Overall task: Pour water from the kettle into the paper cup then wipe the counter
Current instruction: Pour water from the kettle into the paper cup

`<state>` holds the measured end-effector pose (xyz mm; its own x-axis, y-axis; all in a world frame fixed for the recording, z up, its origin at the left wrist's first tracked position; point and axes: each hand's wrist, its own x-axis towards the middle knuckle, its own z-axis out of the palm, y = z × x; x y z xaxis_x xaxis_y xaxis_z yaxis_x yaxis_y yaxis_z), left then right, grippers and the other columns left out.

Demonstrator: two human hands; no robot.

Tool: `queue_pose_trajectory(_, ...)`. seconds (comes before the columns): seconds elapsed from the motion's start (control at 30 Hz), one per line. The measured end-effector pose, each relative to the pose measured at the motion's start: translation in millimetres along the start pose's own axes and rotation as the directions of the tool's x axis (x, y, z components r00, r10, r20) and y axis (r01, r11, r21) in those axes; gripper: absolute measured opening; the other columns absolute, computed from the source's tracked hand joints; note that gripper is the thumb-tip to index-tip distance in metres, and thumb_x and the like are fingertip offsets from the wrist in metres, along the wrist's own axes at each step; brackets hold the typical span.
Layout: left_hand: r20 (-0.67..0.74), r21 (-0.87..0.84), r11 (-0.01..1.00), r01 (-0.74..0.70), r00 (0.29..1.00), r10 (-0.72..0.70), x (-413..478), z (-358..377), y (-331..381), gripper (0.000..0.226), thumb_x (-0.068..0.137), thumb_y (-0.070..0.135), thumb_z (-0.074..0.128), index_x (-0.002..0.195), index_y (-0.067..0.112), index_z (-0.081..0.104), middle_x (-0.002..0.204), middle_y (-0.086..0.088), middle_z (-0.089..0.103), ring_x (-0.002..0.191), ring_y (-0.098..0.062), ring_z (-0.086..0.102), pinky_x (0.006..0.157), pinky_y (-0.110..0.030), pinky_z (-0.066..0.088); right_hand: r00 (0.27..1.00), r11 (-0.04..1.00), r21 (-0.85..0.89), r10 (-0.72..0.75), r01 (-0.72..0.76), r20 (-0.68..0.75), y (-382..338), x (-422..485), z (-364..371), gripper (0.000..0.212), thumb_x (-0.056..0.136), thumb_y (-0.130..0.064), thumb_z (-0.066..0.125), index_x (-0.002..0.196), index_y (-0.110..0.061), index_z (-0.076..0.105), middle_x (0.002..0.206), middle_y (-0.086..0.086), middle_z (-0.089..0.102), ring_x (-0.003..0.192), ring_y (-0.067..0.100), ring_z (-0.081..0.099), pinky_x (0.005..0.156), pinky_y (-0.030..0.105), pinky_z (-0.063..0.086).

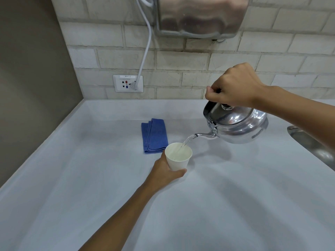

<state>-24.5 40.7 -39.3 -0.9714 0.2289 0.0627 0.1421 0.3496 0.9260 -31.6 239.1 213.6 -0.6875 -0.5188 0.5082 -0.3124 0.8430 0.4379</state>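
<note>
My right hand point(233, 87) grips the top handle of a shiny steel kettle point(239, 125), which hangs tilted above the counter with its spout pointing left. A thin stream of water point(186, 141) runs from the spout into a white paper cup point(178, 156). My left hand point(165, 172) is wrapped around the cup's lower part, on or just above the pale grey counter point(90, 178). A folded blue cloth point(154, 135) lies flat on the counter just behind the cup.
A metal sink rim point(308, 140) shows at the right edge. On the tiled back wall sit a socket plate point(128, 83) with a white cable point(146, 51) plugged in, and a steel appliance point(201, 15) mounted above. A brown side wall point(32, 78) bounds the counter's left.
</note>
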Motion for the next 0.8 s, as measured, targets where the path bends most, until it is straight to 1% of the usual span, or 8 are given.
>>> queue_pose_trajectory(0.07, 0.002, -0.008, 1.0, -0.003, 1.0, 0.003, -0.1, 0.1, 0.3, 0.079, 0.054, 0.047, 0.078, 0.123, 0.037, 0.041, 0.103, 0.025, 0.056, 0.095, 0.007, 0.054, 0.064, -0.005, 0.043, 1.0, 1.0, -0.006, 0.001, -0.001, 0.0, 0.4, 0.2, 0.2, 0.044, 0.08, -0.027, 0.038, 0.041, -0.008, 0.032, 0.036, 0.007, 0.022, 0.041, 0.02, 0.021, 0.048, 0.021, 0.011)
queue_pose_trajectory(0.17, 0.004, -0.01, 1.0, -0.006, 1.0, 0.006, 0.2, 0.7, -0.7, 0.082, 0.054, 0.046, 0.078, 0.126, 0.033, 0.041, 0.109, 0.018, 0.057, 0.099, -0.003, 0.056, 0.071, -0.011, 0.042, 1.0, 1.0, -0.008, 0.001, -0.001, 0.002, 0.6, 0.2, 0.1, 0.044, 0.08, -0.027, 0.038, 0.041, -0.007, 0.033, 0.037, 0.008, 0.023, 0.041, 0.021, 0.022, 0.048, 0.022, 0.011)
queue_pose_trajectory(0.23, 0.003, -0.006, 1.0, -0.007, 1.0, 0.007, 0.6, 0.9, -1.4, 0.082, 0.056, 0.044, 0.079, 0.127, 0.031, 0.041, 0.111, 0.015, 0.057, 0.101, -0.006, 0.056, 0.072, -0.013, 0.043, 1.0, 1.0, -0.005, -0.002, 0.002, -0.003, 1.0, -0.1, 0.0, 0.044, 0.08, -0.027, 0.038, 0.041, -0.007, 0.032, 0.036, 0.008, 0.023, 0.04, 0.02, 0.022, 0.048, 0.022, 0.012)
queue_pose_trajectory(0.4, 0.009, -0.012, 1.0, -0.002, 1.0, 0.002, 0.4, 0.6, -0.4, 0.079, 0.058, 0.041, 0.08, 0.126, 0.03, 0.041, 0.109, 0.016, 0.057, 0.098, -0.004, 0.056, 0.069, -0.011, 0.042, 1.0, 1.0, -0.001, -0.012, 0.012, -0.016, 1.8, 0.4, -1.2, 0.044, 0.08, -0.025, 0.039, 0.041, -0.009, 0.027, 0.036, 0.009, 0.024, 0.041, 0.019, 0.021, 0.049, 0.021, 0.012)
queue_pose_trajectory(0.53, 0.006, -0.01, 1.0, -0.008, 1.0, 0.008, -0.2, 0.6, -0.4, 0.079, 0.058, 0.041, 0.08, 0.127, 0.03, 0.041, 0.109, 0.016, 0.057, 0.098, -0.005, 0.056, 0.067, -0.009, 0.042, 1.0, 1.0, -0.005, -0.02, 0.02, -0.009, 1.9, 0.4, -1.3, 0.044, 0.081, -0.026, 0.038, 0.041, -0.009, 0.028, 0.037, 0.009, 0.025, 0.04, 0.02, 0.021, 0.048, 0.022, 0.013)
queue_pose_trajectory(0.63, 0.006, -0.009, 1.0, -0.009, 1.0, 0.009, -0.2, 0.4, -0.1, 0.08, 0.058, 0.042, 0.08, 0.126, 0.032, 0.041, 0.107, 0.019, 0.055, 0.098, -0.004, 0.055, 0.065, -0.008, 0.041, 1.0, 1.0, -0.006, -0.022, 0.022, -0.01, 2.8, 0.6, -1.1, 0.045, 0.081, -0.027, 0.037, 0.041, -0.008, 0.029, 0.037, 0.01, 0.026, 0.04, 0.021, 0.022, 0.047, 0.023, 0.013)
queue_pose_trajectory(0.73, 0.004, -0.005, 1.0, -0.009, 1.0, 0.009, 0.5, 0.7, -0.4, 0.08, 0.057, 0.043, 0.08, 0.126, 0.032, 0.041, 0.107, 0.018, 0.056, 0.098, -0.005, 0.055, 0.066, -0.008, 0.041, 1.0, 1.0, -0.008, -0.023, 0.023, -0.011, 3.9, 0.6, -1.0, 0.045, 0.081, -0.027, 0.037, 0.041, -0.008, 0.031, 0.037, 0.009, 0.026, 0.04, 0.021, 0.022, 0.047, 0.024, 0.013)
queue_pose_trajectory(0.8, 0.002, -0.003, 1.0, -0.009, 1.0, 0.009, 0.8, 1.0, -0.9, 0.08, 0.056, 0.044, 0.08, 0.125, 0.032, 0.042, 0.108, 0.017, 0.057, 0.098, -0.004, 0.056, 0.067, -0.009, 0.042, 0.999, 1.0, -0.009, -0.028, 0.028, -0.016, 3.7, 0.2, -0.2, 0.045, 0.081, -0.026, 0.038, 0.041, -0.008, 0.029, 0.036, 0.008, 0.024, 0.04, 0.019, 0.02, 0.047, 0.023, 0.012)
